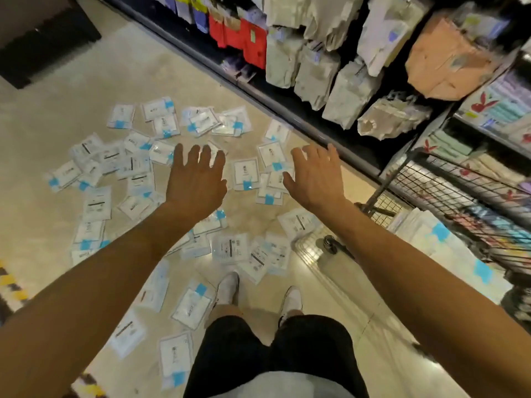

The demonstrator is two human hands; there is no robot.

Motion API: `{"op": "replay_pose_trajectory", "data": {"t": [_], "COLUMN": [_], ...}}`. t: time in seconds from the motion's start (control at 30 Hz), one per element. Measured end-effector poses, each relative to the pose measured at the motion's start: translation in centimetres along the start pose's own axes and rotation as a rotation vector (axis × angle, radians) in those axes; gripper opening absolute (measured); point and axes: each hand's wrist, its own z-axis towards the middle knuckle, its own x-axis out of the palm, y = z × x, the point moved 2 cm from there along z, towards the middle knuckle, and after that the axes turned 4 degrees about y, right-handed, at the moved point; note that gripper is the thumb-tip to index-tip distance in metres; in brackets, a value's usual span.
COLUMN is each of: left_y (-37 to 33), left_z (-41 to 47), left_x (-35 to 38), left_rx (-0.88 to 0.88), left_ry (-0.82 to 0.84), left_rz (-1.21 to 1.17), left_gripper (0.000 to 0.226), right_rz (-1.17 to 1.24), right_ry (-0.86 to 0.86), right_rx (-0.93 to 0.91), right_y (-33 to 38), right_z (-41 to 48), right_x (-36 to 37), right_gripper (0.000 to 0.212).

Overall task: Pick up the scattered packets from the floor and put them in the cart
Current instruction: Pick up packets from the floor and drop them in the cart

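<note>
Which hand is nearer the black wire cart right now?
Right. The right hand is spread open over the packets, just to the left of the cart in the picture. The left hand is spread farther off, beyond the right hand, over the middle of the scatter.

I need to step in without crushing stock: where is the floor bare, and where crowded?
Bare floor spreads far left, between the dark fixture and the packets. A small gap lies between the forearms, and a strip runs from the shoes to the cart. Crowded: beneath the left hand and right hand, and left of the shoes.
</note>
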Motion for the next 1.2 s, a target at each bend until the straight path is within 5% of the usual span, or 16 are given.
{"op": "replay_pose_trajectory", "data": {"t": [0.23,0.53,0.77,0.93,1.03,1.2], "left_y": [-2.0,-10.3,-15.4,-17.0,-17.1,-15.7], "left_z": [5.2,9.3,11.4,11.9,12.6,14.1], "left_x": [18.3,52.3,75.7,85.2,87.5,88.4], "left_rx": [0.226,0.456,0.393,0.335,0.309,0.282], "left_ry": [0.169,0.296,0.497,0.609,0.571,0.532], "left_rz": [-0.013,-0.001,0.101,-0.020,-0.099,-0.142], "left_gripper": [0.070,0.076,0.094,0.088,0.103,0.105], "right_rz": [0.113,0.239,0.368,0.511,0.519,0.522], "right_ry": [0.149,0.258,0.387,0.500,0.477,0.393], "right_rx": [0.232,0.400,0.630,0.916,1.067,1.228], "right_y": [-0.4,2.7,2.8,0.6,0.0,0.1], "right_z": [-2.7,-7.8,-12.4,-15.0,-15.2,-13.8], "right_x": [16.9,48.6,71.4,82.9,87.0,89.8], "right_gripper": [0.049,0.048,0.060,0.075,0.085,0.071]}}
